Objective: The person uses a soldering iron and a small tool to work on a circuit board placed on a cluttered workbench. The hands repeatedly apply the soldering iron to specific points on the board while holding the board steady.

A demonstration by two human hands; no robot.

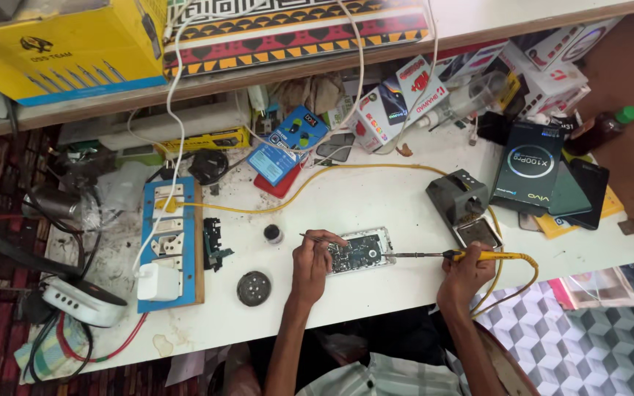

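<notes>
Striped shirt (376, 378) at bottom edge, nearest. Right hand (466, 275) clamped around yellow-handled soldering iron (471, 256), tip reaching left onto the opened phone (359, 251). Left hand (312, 260) sits on phone's left edge, fingers pinched shut on thin tweezers (315, 237). Phone lies flat on white worktop (376, 198), circuit board exposed. Left of phone: round dark disc (254, 287), small black pot (273, 234), then blue switchboard (172, 246) with white charger (158, 282). Right and behind phone: grey iron stand (462, 202). Further back: dark phone box (528, 167), yellow carton (67, 45).
</notes>
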